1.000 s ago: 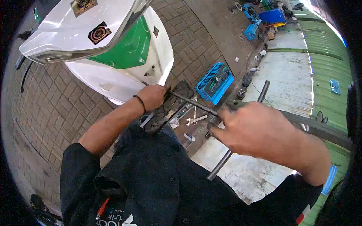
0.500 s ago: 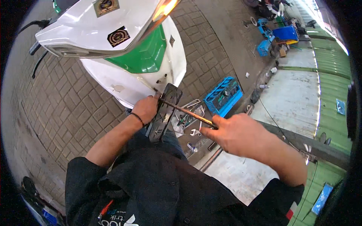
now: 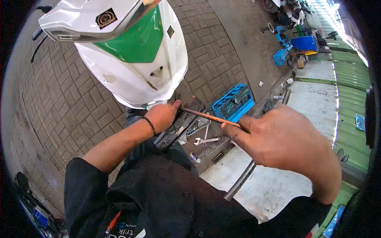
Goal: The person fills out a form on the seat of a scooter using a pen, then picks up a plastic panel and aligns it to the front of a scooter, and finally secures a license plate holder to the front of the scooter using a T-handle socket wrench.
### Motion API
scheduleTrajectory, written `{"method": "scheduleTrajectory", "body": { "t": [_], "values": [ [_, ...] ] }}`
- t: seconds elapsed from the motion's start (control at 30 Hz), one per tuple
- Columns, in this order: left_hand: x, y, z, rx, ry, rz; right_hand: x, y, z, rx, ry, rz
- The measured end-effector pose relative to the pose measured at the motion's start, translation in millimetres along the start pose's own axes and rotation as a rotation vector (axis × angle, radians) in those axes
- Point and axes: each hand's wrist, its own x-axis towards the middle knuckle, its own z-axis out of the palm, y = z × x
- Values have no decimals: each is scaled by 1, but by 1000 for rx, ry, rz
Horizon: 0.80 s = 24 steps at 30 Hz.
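T-shaped metal bar (image 3: 210,117) at centre, smooth crossbar (image 3: 241,180) gripped in my right hand (image 3: 283,135), fingers curled, my left hand (image 3: 162,118) pinching the shaft's far end, brick paving (image 3: 85,103) left, corrugated green sheeting (image 3: 351,97) right.

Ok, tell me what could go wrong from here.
The left hand holds the metal rod near its far end, beside the black part, so a slip might pinch its fingers. That end also looks close to the white scooter in this view, and could scratch it. The crossbar sticks out below the right hand toward the black shirt and might snag it if turned.
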Motion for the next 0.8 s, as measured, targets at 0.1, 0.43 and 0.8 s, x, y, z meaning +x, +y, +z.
{"method": "scheduleTrajectory", "body": {
  "t": [0.1, 0.43, 0.8],
  "values": [
    [12, 18, 8, -31, -50, -13, -12, -2, 7, -88, -44, -3],
    [3, 21, 25, -78, -25, -60, -2, 5, 14, -109, -29, -162],
    [23, 12, 55, -147, -73, -103, 31, 23, 39, 167, -153, 43]
  ]
}}
